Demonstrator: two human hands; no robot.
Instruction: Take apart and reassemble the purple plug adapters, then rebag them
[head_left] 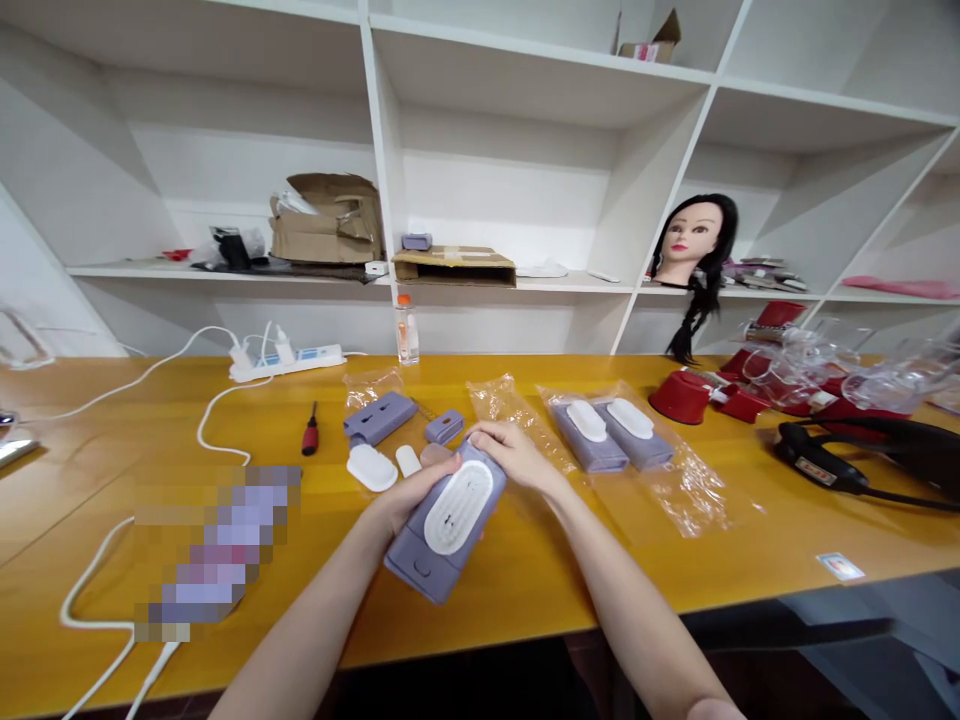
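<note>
My left grip (407, 492) and right grip (511, 452) clamp a purple case (448, 525) above the counter (525, 570), its white oval panel (459, 508) exposed (whether fastened, I cannot tell); a white cover (372, 468) lies loose, while two similar cases (589, 453) apparently already wear theirs.

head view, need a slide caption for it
Left hand grips a purple case with a white oval panel, right hand on its far end, above a table.
</note>
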